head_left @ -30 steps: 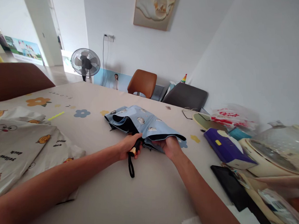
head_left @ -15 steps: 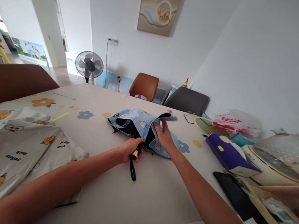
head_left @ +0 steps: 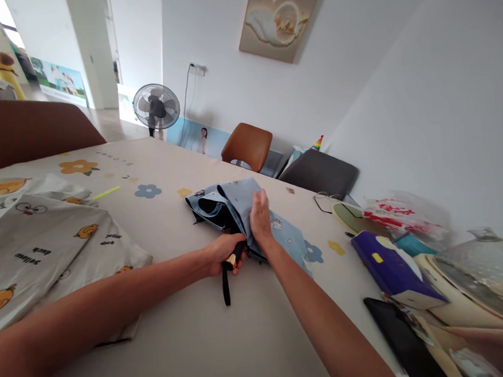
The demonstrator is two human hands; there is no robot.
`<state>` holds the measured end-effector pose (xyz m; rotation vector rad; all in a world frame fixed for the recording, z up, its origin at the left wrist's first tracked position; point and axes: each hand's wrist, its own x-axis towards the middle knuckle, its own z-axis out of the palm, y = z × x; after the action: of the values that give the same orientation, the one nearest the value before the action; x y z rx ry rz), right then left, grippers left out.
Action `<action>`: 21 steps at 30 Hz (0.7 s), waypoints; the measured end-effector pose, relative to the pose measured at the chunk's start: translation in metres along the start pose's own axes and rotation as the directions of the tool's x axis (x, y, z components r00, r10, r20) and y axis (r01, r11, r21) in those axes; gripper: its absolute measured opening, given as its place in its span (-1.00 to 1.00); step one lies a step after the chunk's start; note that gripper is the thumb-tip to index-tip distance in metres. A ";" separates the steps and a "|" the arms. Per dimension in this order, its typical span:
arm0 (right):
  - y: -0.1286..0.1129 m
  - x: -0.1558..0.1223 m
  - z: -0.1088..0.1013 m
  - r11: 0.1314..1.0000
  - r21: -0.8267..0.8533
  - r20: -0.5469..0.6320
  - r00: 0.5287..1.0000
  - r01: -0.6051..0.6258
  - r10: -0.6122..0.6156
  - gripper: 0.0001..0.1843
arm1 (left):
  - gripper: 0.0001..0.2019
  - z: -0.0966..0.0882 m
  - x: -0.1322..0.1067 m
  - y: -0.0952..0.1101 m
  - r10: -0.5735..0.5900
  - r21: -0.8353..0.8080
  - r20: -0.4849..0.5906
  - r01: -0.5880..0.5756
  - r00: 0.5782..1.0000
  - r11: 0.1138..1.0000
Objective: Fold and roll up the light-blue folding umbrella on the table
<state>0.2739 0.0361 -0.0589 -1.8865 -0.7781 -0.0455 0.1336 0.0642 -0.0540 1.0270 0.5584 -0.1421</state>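
A light blue folding umbrella (head_left: 287, 232) with a black lining and small cartoon prints lies on the table, its canopy loose and partly folded. My left hand (head_left: 226, 252) is wrapped around its black handle, which has a gold-coloured band. From the handle end hangs a black wrist strap (head_left: 226, 288). Against a raised canopy panel, my right hand (head_left: 260, 219) lies flat with its fingers stretched out and close together. Part of the shaft and ribs is hidden under the fabric.
To the left lies a pale cloth (head_left: 61, 242) with yellow duck prints. Along the right are eyeglasses (head_left: 321, 202), a purple tissue box (head_left: 393, 270), a black phone or tablet (head_left: 395, 333), and a pot with a clear lid (head_left: 481, 270). Chairs and a fan (head_left: 157, 106) stand beyond the table.
My right hand has moved left from the canopy's edge and now presses flat on a panel, which has folded over leftward. My left hand stays on the handle. The view has shifted slightly.
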 end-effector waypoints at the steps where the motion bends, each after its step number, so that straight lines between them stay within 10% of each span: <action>1: -0.002 0.001 0.004 1.000 -0.004 -0.002 1.000 0.003 -0.004 -0.20 | -0.72 0.000 0.000 0.000 0.006 0.003 0.002 -0.006 1.000 1.000; 21: -0.004 -0.021 -0.008 0.810 -0.503 0.429 0.901 0.303 -0.070 -0.48 | -0.76 0.001 0.001 -0.005 0.068 0.028 -0.009 -0.067 0.998 0.997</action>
<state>0.2574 0.0196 -0.0599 -2.4076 -1.3488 -0.0223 0.1332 0.0605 -0.0578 1.0723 0.5317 -0.0849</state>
